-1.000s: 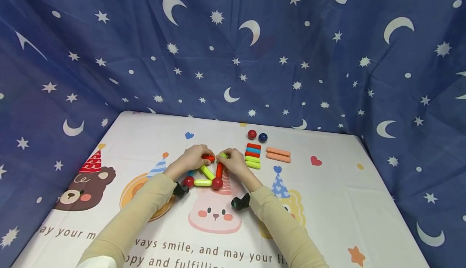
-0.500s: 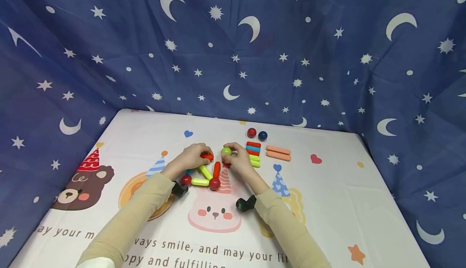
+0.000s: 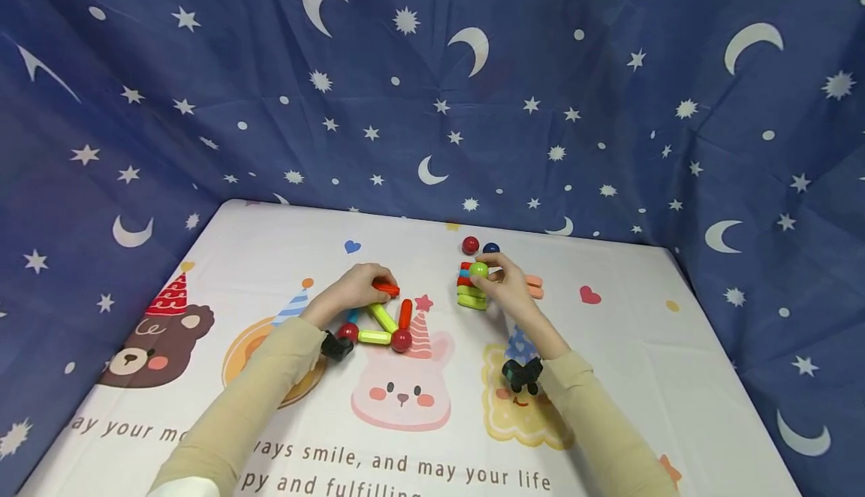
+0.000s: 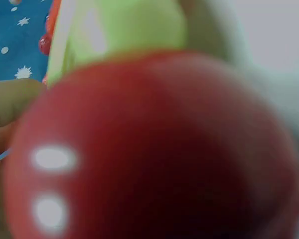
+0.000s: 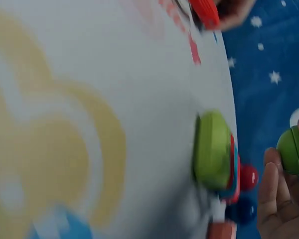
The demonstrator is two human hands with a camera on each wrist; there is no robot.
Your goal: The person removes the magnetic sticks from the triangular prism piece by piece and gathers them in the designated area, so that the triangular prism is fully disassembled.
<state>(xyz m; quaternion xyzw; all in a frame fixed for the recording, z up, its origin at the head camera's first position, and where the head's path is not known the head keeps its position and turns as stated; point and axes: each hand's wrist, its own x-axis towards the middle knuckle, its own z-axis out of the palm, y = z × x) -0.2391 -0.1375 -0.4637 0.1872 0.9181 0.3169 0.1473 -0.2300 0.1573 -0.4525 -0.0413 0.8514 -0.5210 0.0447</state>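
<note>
Lime-green ball (image 3: 478, 270) in the right hand (image 3: 507, 284), pinched between thumb and fingers. From the head view it overlaps the row of loose rods (image 3: 471, 301); the right wrist view shows the ball apart from them, a seam line across its surface.

Left hand (image 3: 351, 289) grasps a short red rod (image 3: 387, 288), fingers curled about it, one end poking out. It sits at the far side of a small assembly lying on the white printed cloth (image 3: 608, 377).

Assembly, near edge: left red ball (image 3: 348, 333) and right red ball (image 3: 402, 341), a yellow-green rod (image 3: 375, 337) between, touching both. From the right one two more fan away: a slanted lime rod (image 3: 383, 317), reaching toward the left hand, and a second red rod (image 3: 405, 314). A blue rod (image 3: 353, 315), partly covered by the left hand, runs back from the left one. Left wrist view: a red sphere, badly blurred, fills most of the frame, green behind.

Loose row: red, blue and green pieces side by side. Beyond it, a spare red ball (image 3: 470, 245) and a dark blue ball (image 3: 491, 248), near each other. Peach rods (image 3: 534, 287) right of the row, partly behind the right hand.
</note>
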